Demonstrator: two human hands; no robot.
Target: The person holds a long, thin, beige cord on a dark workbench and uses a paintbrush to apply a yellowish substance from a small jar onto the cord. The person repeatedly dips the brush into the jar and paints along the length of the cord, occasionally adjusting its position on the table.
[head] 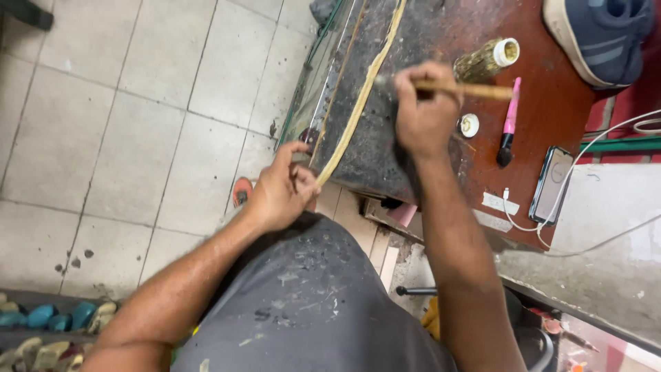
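The right hand (425,110) is closing tightly around a wooden-handled brush (463,89), holding it over the dark, stained bench top (385,138), while the left hand (281,191) is pinching the near end of a long pale strip (358,103) that is running away along the bench's left side. Just right of the brush are lying a small white-capped bottle (487,59), a round white lid (469,125) and a pink pen (509,120). Further right, a phone (552,183) is sitting with a white cable (606,138), and a blue shoe (602,34) is resting at the far right.
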